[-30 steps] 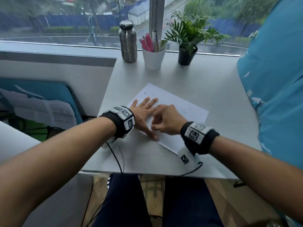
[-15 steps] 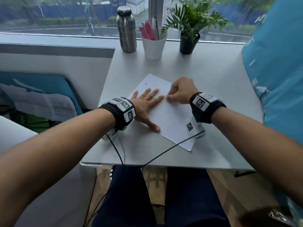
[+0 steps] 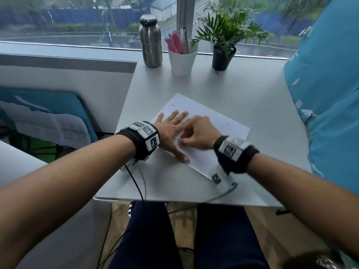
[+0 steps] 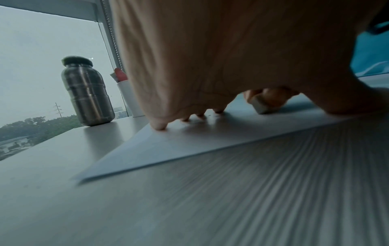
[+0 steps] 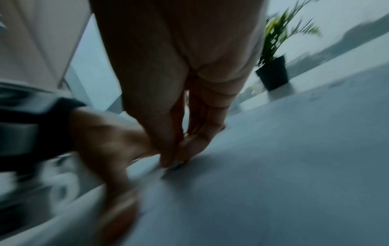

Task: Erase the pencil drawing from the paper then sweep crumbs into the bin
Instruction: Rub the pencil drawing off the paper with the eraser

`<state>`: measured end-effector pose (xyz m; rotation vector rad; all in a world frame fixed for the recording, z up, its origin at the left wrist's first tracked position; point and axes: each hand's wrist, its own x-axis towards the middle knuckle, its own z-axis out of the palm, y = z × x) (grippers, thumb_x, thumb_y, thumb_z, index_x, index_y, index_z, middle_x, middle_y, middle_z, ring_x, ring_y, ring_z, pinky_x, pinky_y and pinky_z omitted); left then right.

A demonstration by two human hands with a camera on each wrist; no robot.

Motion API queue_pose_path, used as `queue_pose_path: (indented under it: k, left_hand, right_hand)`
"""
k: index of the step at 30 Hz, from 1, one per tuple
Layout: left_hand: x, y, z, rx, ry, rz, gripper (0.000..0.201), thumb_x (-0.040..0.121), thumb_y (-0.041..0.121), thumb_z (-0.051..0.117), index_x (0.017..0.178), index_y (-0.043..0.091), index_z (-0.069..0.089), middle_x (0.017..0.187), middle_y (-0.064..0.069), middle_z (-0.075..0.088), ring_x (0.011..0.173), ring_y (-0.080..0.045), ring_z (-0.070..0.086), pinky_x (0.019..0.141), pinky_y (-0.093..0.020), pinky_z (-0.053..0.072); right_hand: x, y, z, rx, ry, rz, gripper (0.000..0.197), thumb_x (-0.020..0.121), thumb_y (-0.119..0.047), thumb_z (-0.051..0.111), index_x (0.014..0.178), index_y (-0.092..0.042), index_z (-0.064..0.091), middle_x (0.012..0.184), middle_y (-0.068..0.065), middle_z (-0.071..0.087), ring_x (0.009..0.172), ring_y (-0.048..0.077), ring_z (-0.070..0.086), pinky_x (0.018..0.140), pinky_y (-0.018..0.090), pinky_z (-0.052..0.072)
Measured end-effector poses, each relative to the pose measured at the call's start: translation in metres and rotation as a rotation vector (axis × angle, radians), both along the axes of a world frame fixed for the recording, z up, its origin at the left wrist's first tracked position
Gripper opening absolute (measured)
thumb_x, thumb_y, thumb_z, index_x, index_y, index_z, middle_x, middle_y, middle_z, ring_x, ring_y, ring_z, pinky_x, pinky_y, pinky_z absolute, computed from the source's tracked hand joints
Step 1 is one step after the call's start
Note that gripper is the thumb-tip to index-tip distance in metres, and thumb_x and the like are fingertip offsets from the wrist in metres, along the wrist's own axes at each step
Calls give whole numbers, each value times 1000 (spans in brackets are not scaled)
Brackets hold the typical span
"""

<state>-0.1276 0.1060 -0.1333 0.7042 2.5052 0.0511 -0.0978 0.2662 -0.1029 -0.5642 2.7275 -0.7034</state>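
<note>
A white sheet of paper lies slanted on the grey table, with faint pencil marks near its far and right edges. My left hand lies flat on the sheet's left half, fingers spread and pressing it down; the same fingers touch the paper in the left wrist view. My right hand sits just right of it, blurred, fingers curled and pinching a small white eraser against the paper. In the right wrist view my right hand pinches at the sheet, with the eraser mostly hidden.
A steel bottle, a white cup of pens and a potted plant stand along the window at the table's far edge. A blue cushion rises at the right. Papers lie on a blue seat to the left.
My right hand went from the sheet's near middle up to its far part, and now is back toward the middle beside the left hand. The left hand kept pressing the paper.
</note>
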Motion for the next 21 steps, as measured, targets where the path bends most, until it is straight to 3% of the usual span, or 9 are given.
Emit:
queue_pose_path:
  k: [4,6,9,11,14,16,19,21]
  left_hand:
    - [2,1,3,9,-8,13,144,49,88,66,153,34,-18,157,10,-31,143,-15,-31,116,-55,-15]
    - [1,1,2,10,-1,12,145,48,89,66,151,34,-20,157,9,-32,143,-16,-31,116,-54,-15]
    - [0,1,2,4,2,-6,148,46,88,67,150,35,-23,157,8,-32,144,-16,-31,116,-54,-15]
    - [1,1,1,7,-4,-5,147,46,89,66,151,34,-21,157,10,-31,144,-15,-30,116,-55,-14]
    - [3,1,3,21,-6,24,148,47,88,67,153,31,-19,158,10,-30,144,-15,-29,116,-55,-14]
    - [1,4,2,13,6,25,151,46,89,67,152,28,-21,158,9,-30,145,-16,-29,117,-55,-13]
    - [0,5,1,-12,11,15,154,42,90,66,152,27,-23,157,8,-31,145,-18,-28,116,-57,-12]
    - [1,4,1,-7,4,15,152,44,90,66,152,28,-23,157,9,-31,144,-16,-29,117,-56,-12]
  right_hand:
    - [-44,25,5,-1,120,-210,9,71,-18,75,72,-9,75,76,7,74,71,18,66,72,23,47]
    - [-25,11,-1,-18,116,-167,9,70,-16,73,67,-8,72,70,5,71,66,17,63,68,24,49]
    - [4,-3,-4,-23,14,12,7,70,-14,73,66,-8,71,63,1,67,58,10,57,55,16,41]
    - [-22,11,2,-3,46,-86,8,71,-16,75,71,-8,75,67,3,70,61,9,57,58,18,37]
    - [-48,26,9,16,106,-251,12,73,-19,74,76,-8,77,80,7,74,74,17,67,71,19,44]
    - [-25,8,4,22,112,-178,11,73,-15,70,73,-5,74,78,11,73,73,24,67,70,23,46]
    - [7,-8,2,-45,52,-23,5,71,-11,70,68,-7,71,65,9,68,60,15,54,61,21,37]
    - [-17,5,2,-41,83,-120,8,71,-15,72,65,-11,71,61,3,66,61,10,53,64,19,37]
